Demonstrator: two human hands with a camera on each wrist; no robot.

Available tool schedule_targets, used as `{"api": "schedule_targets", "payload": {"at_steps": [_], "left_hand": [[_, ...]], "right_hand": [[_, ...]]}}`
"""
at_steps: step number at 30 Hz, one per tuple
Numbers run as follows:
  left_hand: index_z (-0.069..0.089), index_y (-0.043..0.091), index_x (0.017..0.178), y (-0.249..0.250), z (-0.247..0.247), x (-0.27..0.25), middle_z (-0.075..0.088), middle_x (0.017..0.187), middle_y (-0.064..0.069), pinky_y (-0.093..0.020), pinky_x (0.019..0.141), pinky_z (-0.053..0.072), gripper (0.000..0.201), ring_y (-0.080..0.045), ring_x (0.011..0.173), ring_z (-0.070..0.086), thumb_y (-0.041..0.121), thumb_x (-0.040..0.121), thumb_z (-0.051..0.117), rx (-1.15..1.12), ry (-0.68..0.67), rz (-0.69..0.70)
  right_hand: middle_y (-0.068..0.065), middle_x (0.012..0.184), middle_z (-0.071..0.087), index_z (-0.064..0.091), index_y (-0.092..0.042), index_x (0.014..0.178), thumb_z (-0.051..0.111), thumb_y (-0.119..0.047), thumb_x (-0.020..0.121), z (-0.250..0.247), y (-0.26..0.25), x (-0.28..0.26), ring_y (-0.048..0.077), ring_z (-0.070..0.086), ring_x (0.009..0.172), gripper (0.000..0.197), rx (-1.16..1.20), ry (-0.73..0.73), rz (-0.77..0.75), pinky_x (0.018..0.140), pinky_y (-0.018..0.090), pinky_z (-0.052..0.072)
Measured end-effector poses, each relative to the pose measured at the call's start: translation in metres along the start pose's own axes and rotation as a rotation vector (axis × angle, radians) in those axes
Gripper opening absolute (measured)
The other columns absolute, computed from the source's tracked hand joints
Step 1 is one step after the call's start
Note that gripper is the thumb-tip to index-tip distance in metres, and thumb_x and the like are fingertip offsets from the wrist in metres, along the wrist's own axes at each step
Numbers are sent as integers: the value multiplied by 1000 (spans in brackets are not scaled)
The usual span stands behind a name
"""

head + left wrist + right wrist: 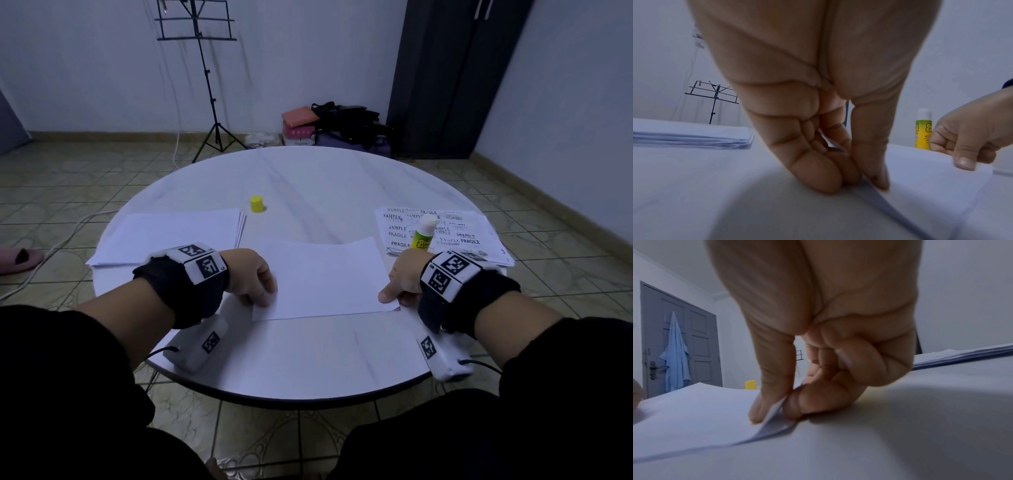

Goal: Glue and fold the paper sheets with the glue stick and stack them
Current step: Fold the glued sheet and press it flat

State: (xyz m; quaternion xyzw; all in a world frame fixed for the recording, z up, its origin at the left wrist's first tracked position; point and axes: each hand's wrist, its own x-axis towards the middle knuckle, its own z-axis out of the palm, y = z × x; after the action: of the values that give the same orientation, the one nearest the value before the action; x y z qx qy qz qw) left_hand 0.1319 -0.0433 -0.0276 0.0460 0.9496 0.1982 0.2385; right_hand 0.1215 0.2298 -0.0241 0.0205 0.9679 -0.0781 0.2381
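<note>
A folded white paper sheet (322, 277) lies near the front middle of the round white surface (308, 178), and every place here is given from that sheet. The left hand (251, 277) grips its left near corner: in the left wrist view the thumb lies on top of the paper and the curled fingers (818, 175) close in beneath the edge. The right hand (402, 277) pinches the right near corner, thumb on top and the bent index finger under the lifted edge, while the other fingers are curled into the palm. The sheet's near edge shows two layers, slightly raised off the surface at both corners. To the left of the sheet, just apart from it, lies a stack of plain white sheets (168, 236). Behind the sheet stands a small yellow cap (257, 204), upright and alone. To the right of the sheet, behind the right hand, the glue stick (424, 236) stands uncapped with its white tip up; its yellow-green label reads partly "Glue Stick". It stands at the near left part of a spread of printed papers (455, 229) carrying the words "SAMPLE" and "FRAGILE" many times over, some upside down.
</note>
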Motion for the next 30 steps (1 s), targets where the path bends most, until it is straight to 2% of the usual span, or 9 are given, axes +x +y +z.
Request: {"api": "schedule_targets", "payload": {"at_steps": [3,14,16,19,21,22,24,27,30], "left_hand": [[64,25,81,1,0,-1,58,44,15,-5,48,43,19,2,39,55,11,78,76,-6,0,2],[65,25,80,1,0,-1,59,53,13,-6,47,44,19,2,38,56,10,78,77,14,10,7],[64,25,81,1,0,-1,59,53,14,-6,47,44,19,3,38,55,10,78,76,26,11,5],[62,26,83,4,0,0,59,46,15,-7,47,44,19,2,38,54,14,78,76,95,1,-11],[60,26,92,8,0,-2,65,63,8,-14,48,46,22,-5,43,57,19,78,76,156,9,-34],[58,28,98,10,-1,-4,66,72,3,-17,48,45,28,-10,48,58,23,77,76,190,11,-48],[53,32,109,15,-1,-9,62,74,2,-18,47,42,37,-14,55,58,28,78,73,273,13,-65],[49,35,120,20,-3,-15,52,67,6,-19,49,38,47,-12,56,54,38,79,72,371,22,-86],[48,32,127,26,-5,-16,50,86,8,-23,63,37,54,-15,80,53,43,79,70,491,23,-92]], "right_hand": [[-3,62,60,53,-19,64,73,-29,80,-1,0,-1,8,55,53,28,55,19,-28,49,19,44],[-5,62,59,53,-21,65,73,-31,80,-1,-2,-3,6,54,52,27,31,35,-17,46,18,40],[-4,64,57,51,-20,65,74,-34,79,-1,-5,-5,8,53,54,30,9,35,10,50,20,42],[0,69,57,50,-13,67,77,-45,72,2,-13,-9,18,58,69,42,-126,98,63,70,27,49],[3,87,65,57,-10,82,80,-41,69,3,-14,-8,23,63,87,40,-139,140,27,83,32,51],[3,104,65,60,-11,98,79,-34,72,4,-15,-10,24,62,98,40,-121,143,-2,87,30,49],[2,127,56,54,-15,126,75,-25,78,2,-16,-14,22,54,116,53,-123,117,-31,89,25,42],[4,138,50,48,-13,137,73,-20,80,-4,-19,-21,21,50,125,62,-178,78,-37,91,23,41],[5,140,49,45,-12,139,73,-20,81,-6,-23,-26,21,48,127,66,-308,48,-31,95,26,41]]}}
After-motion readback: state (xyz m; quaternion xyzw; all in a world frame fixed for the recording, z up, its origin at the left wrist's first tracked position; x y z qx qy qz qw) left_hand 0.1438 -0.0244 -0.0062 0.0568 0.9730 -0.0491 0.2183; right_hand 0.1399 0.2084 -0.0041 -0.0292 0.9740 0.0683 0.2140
